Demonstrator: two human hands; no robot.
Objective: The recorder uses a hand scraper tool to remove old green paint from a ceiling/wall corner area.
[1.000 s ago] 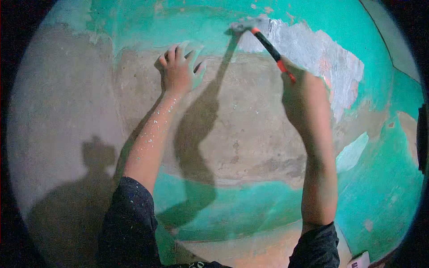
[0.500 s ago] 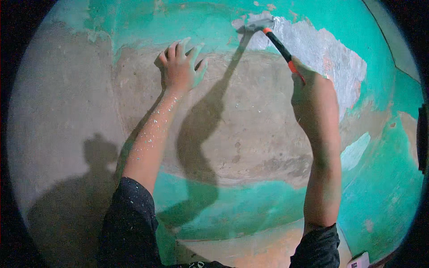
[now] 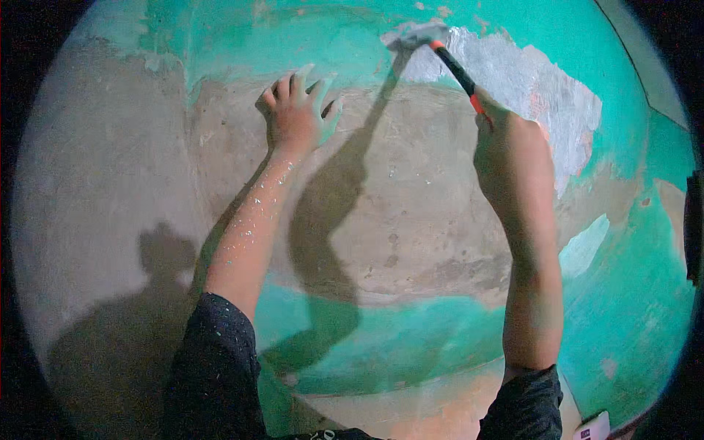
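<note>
My right hand (image 3: 512, 139) is wrapped round the black and orange handle of a scraper (image 3: 458, 71). Its wide grey head lies against the wall, at the left end of a bare whitish patch (image 3: 506, 77) among the green paint. My left hand (image 3: 297, 114) rests on the wall further left, fingers spread, holding nothing. Its fingertips touch the lower edge of the green paint (image 3: 249, 48), while the palm is over bare grey-brown plaster (image 3: 411, 158). Small pale paint flakes cling to my left forearm (image 3: 249, 227) and sleeve.
Bare grey wall (image 3: 95, 161) stretches along the left, with my shadow on it. Green paint (image 3: 396, 341) runs below the plaster, and a pale loose-edged patch (image 3: 584, 249) lies right of my forearm. A small white box-like thing (image 3: 592, 427) is at the lower right.
The scraper and my right hand have shifted very slightly up and left. My left hand stays in place on the wall.
</note>
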